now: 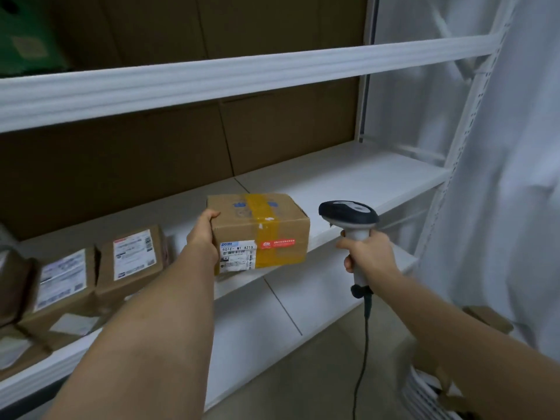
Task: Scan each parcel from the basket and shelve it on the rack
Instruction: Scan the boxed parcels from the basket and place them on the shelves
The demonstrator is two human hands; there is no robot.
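At the centre of the frame, the left hand [202,234] grips the left end of a taped cardboard box [260,230], fingers curled over its top edge; the box rests at the front edge of the middle shelf [348,180] of a white rack [460,153]. Right of it, the right hand [368,253] wraps its fingers round the handle of a corded scanner [351,218], its head beside the box. At lower left, labelled parcels [133,256] stand on the same shelf.
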